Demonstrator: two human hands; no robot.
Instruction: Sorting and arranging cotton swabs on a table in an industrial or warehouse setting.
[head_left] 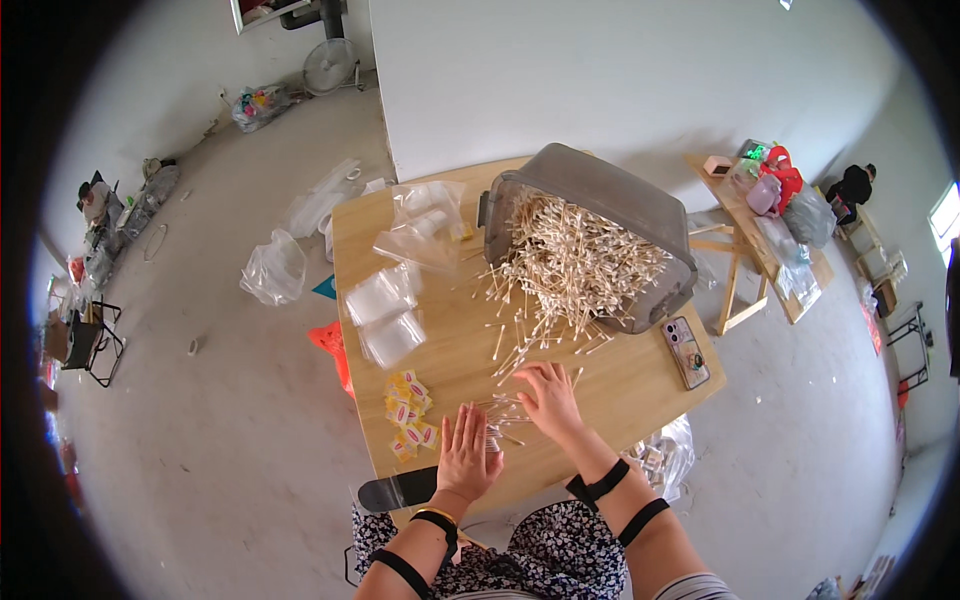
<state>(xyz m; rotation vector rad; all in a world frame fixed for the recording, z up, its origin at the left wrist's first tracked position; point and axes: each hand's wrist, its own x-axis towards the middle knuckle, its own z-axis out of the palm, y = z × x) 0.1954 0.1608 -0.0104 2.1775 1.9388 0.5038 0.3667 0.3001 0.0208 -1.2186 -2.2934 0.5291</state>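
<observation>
Cotton swabs lie in a small loose group near the front edge of the wooden table, between my two hands. My left hand rests flat at their left side, fingers stretched out and palm edge against them. On the right, my right hand hovers over the table with bent fingers and thumb apart, nothing visible in its grasp. Beyond both hands, a grey plastic bin lies tipped on its side, and a heap of cotton swabs spills out of it toward me.
Left of my hands lie small yellow-and-white packets and stacked clear plastic bags. A phone sits at the table's right edge. A dark strip juts over the front left corner. A side table with bags stands at right.
</observation>
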